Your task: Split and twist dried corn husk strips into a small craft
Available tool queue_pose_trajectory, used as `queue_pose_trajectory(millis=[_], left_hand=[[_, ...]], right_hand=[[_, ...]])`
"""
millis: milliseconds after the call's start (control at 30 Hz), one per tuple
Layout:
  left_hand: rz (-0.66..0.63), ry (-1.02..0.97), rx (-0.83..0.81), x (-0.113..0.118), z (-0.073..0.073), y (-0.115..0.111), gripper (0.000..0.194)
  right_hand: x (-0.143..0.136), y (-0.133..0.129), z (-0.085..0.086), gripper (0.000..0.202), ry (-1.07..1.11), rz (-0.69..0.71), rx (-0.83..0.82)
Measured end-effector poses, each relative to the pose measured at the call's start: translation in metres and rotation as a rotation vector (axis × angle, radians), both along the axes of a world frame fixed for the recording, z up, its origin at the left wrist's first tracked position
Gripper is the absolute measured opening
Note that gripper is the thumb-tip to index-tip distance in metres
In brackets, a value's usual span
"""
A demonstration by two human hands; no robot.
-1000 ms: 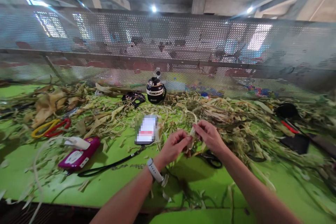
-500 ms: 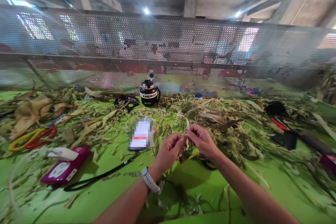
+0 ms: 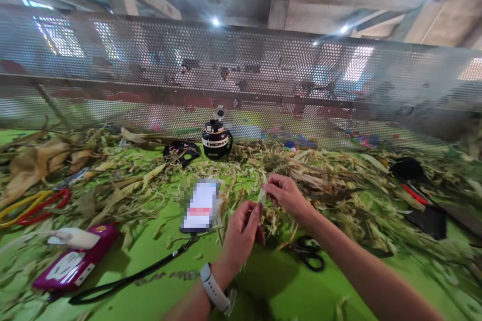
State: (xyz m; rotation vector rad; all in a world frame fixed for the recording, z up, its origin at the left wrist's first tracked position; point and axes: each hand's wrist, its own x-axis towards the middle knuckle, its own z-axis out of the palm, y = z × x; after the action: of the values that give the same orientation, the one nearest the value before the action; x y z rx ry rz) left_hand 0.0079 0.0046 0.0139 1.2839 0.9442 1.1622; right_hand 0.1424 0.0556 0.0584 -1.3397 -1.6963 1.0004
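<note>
A pale strip of husk (image 3: 261,196) runs between my two hands above the green table. My left hand (image 3: 243,230), with a white watch at the wrist, pinches its lower part between thumb and fingers. Higher up and to the right, my right hand (image 3: 283,193) has thumb and fingertips closed on the same strip. Dry husk pieces (image 3: 320,170) lie behind and around both hands. Black-handled scissors (image 3: 312,255) rest on the table below my right forearm.
A phone (image 3: 201,205) with a black strap lies left of my hands, near a purple power bank (image 3: 77,258). Farther off stand a black jug (image 3: 215,140) and a perforated metal screen (image 3: 248,80). Red and yellow handles (image 3: 41,210) are at the left.
My hands have moved apart a little, the left lower and the right higher, showing more of the strip. The view has shifted, and the scissors are now more visible.
</note>
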Motion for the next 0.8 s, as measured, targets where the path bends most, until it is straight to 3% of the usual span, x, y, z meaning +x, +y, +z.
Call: queue_pose_trajectory(millis=[133, 300, 367, 467, 600, 667, 800], left_hand=[[0.096, -0.018, -0.029, -0.001, 0.001, 0.005, 0.026], [0.225, -0.106, -0.093, -0.004, 0.002, 0.015, 0.030], [0.246, -0.139, -0.098, -0.005, -0.001, 0.019, 0.029], [0.256, -0.121, -0.105, -0.007, -0.005, 0.021, 0.029], [0.238, -0.076, -0.129, -0.008, -0.006, 0.022, 0.029], [0.267, -0.080, -0.132, -0.007, -0.005, 0.022, 0.030], [0.277, -0.082, -0.115, -0.006, -0.008, 0.022, 0.030]], right_hand=[[0.015, 0.040, 0.020, 0.025, -0.218, 0.025, -0.015], [0.058, 0.140, 0.045, 0.013, -0.534, -0.230, 0.096], [0.074, 0.178, 0.046, 0.012, -0.653, -0.296, 0.098], [0.085, 0.217, 0.034, 0.023, -0.786, -0.314, 0.056], [0.080, 0.237, 0.010, 0.031, -0.864, -0.280, 0.007], [0.079, 0.237, 0.006, 0.031, -0.868, -0.297, -0.004], [0.091, 0.229, 0.027, 0.031, -0.801, -0.383, 0.039]])
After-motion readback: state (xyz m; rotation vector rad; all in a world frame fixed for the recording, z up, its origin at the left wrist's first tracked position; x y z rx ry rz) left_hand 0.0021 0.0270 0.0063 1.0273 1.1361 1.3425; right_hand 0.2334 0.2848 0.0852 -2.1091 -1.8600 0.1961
